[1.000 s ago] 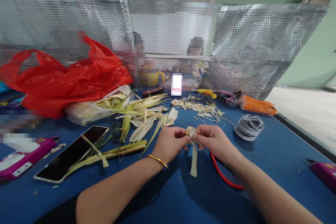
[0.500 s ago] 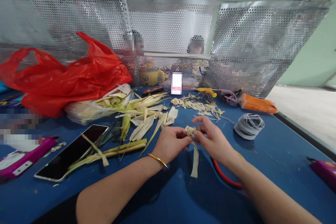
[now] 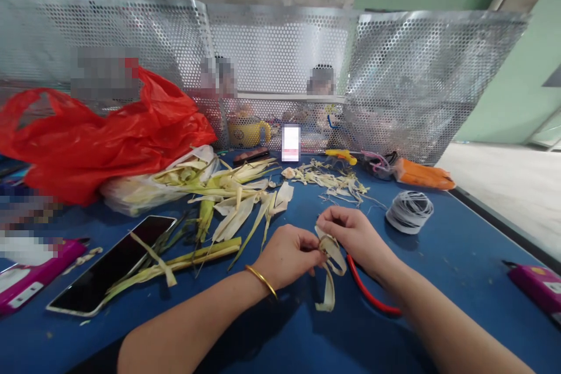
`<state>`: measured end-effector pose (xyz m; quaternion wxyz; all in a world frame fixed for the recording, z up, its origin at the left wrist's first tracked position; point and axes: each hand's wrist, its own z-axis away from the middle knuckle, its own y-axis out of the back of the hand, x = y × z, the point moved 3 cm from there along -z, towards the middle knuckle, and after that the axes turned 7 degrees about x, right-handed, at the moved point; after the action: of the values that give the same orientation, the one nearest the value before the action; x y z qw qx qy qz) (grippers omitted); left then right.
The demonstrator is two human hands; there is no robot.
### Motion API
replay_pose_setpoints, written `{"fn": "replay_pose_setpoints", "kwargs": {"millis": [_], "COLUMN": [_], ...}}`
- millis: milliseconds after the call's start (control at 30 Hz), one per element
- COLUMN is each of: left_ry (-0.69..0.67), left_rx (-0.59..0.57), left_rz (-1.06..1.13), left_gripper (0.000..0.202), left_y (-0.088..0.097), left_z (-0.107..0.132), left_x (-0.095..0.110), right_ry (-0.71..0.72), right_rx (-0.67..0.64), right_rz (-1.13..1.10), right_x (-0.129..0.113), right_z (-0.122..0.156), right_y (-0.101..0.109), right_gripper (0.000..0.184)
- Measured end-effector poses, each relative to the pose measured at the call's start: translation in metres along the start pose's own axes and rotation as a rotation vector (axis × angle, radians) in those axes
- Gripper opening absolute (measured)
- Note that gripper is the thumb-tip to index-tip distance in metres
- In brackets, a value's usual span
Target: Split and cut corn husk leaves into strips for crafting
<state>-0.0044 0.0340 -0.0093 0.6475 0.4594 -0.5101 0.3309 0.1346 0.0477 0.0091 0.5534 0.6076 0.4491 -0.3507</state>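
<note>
My left hand, with a gold bangle at the wrist, pinches a small rolled piece of pale corn husk. Thumb and forefinger of my right hand are closed on the upper end of the same husk, just right of the left fingertips. A loop of the strip bows out below the right fingers, and its loose end hangs curled over the table. Beneath the right hand and wrist lies a red curved handle; the rest of that tool is hidden by the arm.
Corn husks and a phone lie left on the blue table. Further back are a red plastic bag, husk scraps and a perforated metal screen. A thread ball and orange packet sit right.
My right hand has shifted from the roll's side to pinch the husk above it. The strip now forms an open loop beside the roll. The view has shifted slightly.
</note>
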Motion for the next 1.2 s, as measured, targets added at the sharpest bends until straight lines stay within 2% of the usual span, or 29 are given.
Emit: {"fn": "replay_pose_setpoints", "kwargs": {"millis": [167, 300, 500, 600, 667, 800, 867, 967, 1100, 1200], "left_ry": [0.068, 0.083, 0.109, 0.151, 0.172, 0.196, 0.196, 0.189, 0.189, 0.213], "left_rx": [-0.183, -0.23, -0.207, -0.166, -0.132, -0.083, -0.081, -0.108, -0.098, -0.04], "left_rz": [0.072, 0.155, 0.255, 0.311, 0.355, 0.44, 0.455, 0.441, 0.431, 0.444], "left_gripper": [0.014, 0.012, 0.022, 0.027, 0.029, 0.032, 0.032, 0.031, 0.027, 0.025], "left_y": [-0.008, -0.008, -0.002, 0.002, 0.005, 0.011, 0.012, 0.01, 0.008, 0.01], "left_z": [0.004, 0.001, -0.005, -0.007, -0.008, -0.011, -0.012, -0.013, -0.012, -0.012], "left_x": [-0.002, -0.003, -0.005, -0.005, -0.004, -0.004, -0.005, -0.007, -0.008, -0.007], "right_ry": [-0.077, -0.105, -0.067, -0.031, 0.045, 0.166, 0.184, 0.23, 0.254, 0.453], "right_rx": [0.22, 0.338, 0.29, 0.265, 0.228, -0.001, -0.036, 0.093, 0.211, 0.331], "right_rz": [-0.224, -0.404, -0.453, -0.339, -0.172, 0.191, 0.273, 0.305, 0.374, 0.471], "right_x": [0.001, 0.001, 0.0, 0.003, 0.004, 0.004, 0.006, 0.009, 0.01, -0.003], "right_z": [-0.003, -0.004, -0.004, -0.006, -0.009, -0.012, -0.012, -0.011, -0.009, -0.002], "right_y": [0.006, 0.013, 0.008, 0.01, 0.013, 0.011, 0.008, 0.008, 0.011, 0.017], "right_gripper": [0.028, 0.03, 0.029, 0.029, 0.029, 0.035, 0.032, 0.019, 0.02, 0.017]}}
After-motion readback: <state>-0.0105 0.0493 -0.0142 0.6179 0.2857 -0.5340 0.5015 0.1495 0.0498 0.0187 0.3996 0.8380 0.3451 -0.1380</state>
